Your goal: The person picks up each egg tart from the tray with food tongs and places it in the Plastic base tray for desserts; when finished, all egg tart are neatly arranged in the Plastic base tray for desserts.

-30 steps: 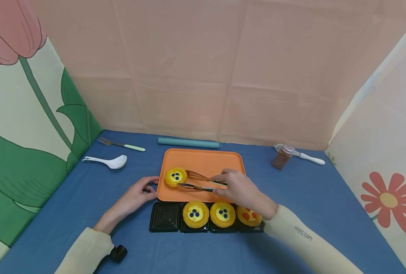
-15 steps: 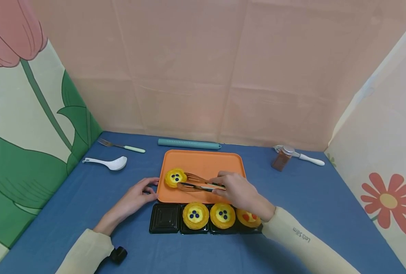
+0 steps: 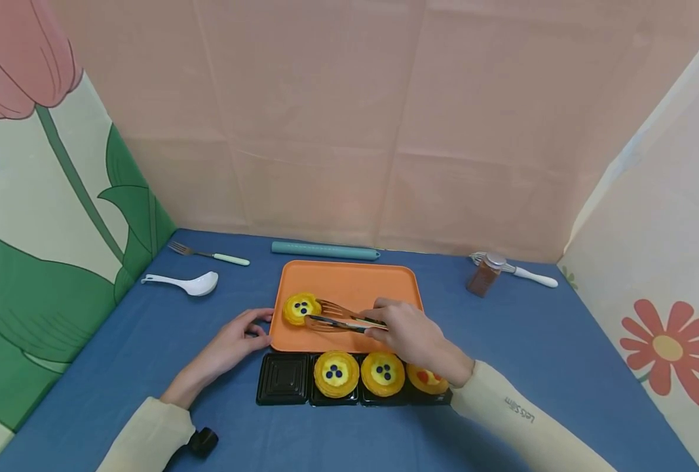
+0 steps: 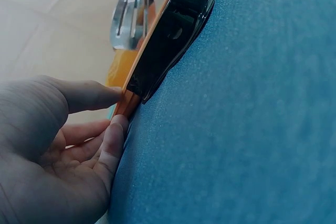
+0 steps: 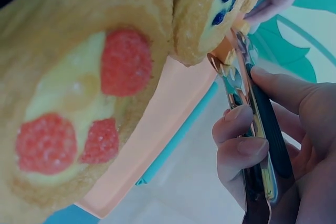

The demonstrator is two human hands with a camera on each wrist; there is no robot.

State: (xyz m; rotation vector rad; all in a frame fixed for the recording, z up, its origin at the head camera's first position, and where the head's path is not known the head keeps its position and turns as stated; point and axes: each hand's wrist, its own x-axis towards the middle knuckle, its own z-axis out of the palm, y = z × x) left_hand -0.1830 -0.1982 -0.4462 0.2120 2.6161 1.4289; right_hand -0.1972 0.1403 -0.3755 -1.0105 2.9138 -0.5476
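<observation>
My right hand (image 3: 411,331) grips metal tongs (image 3: 349,319) over the orange tray (image 3: 349,278). The tongs' spread slotted ends lie at the right side of a blueberry-topped egg tart (image 3: 301,309) on the tray's left part. With thumb and fingers, my left hand (image 4: 58,145) pinches the tray's near-left corner. Just in front of the tray lies a black plastic tray of square compartments (image 3: 283,379). Its leftmost compartment is bare. Two blueberry tarts (image 3: 336,374) and a strawberry-topped tart (image 5: 84,103) sit in the others, the last partly hidden by my right wrist in the head view.
A blue rolling pin (image 3: 325,250) lies behind the orange tray. To the left are a fork (image 3: 207,254) and a white ladle (image 3: 190,284). A jar of brown contents (image 3: 485,276) and a whisk (image 3: 528,274) sit at right. Printed cloth walls enclose the blue tabletop (image 3: 349,439).
The tongs' ends have drawn slightly closer together beside the tart on the orange tray. My left hand keeps its place at the tray corner. The head view has tilted up a little.
</observation>
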